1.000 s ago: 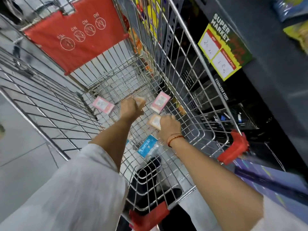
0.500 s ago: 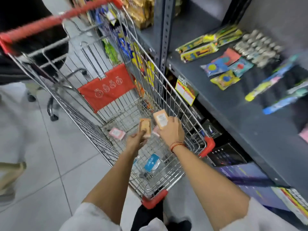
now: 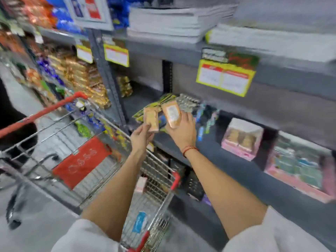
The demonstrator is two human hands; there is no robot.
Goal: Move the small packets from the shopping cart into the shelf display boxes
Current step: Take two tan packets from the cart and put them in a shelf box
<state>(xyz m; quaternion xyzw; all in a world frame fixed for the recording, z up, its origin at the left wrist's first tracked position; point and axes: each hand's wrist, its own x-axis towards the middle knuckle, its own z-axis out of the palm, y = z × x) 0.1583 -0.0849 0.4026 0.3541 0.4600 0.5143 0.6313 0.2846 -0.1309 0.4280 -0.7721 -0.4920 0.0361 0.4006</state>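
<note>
My left hand (image 3: 141, 138) grips a small orange packet (image 3: 151, 119) by its lower end, above the cart's far side. My right hand (image 3: 182, 130) holds a second orange packet (image 3: 171, 113) with a white label, raised in front of the grey shelf (image 3: 174, 142). Both packets stand roughly upright, close together. A pink display box (image 3: 241, 138) with tan packets sits on the shelf to the right. The wire shopping cart (image 3: 160, 171) is below my arms; a pink packet (image 3: 141, 184) and a blue packet (image 3: 139, 221) lie in it.
Loose colourful packets (image 3: 203, 113) lie on the shelf behind my hands. Another pink display box (image 3: 298, 179) is at the far right. Yellow price tags (image 3: 224, 78) hang from the shelf above. Snack shelves (image 3: 76, 73) run along the left. The view is blurred.
Both hands have lifted out of the cart with a packet each and risen toward the shelf. The view has swung up from the cart to the shelves.
</note>
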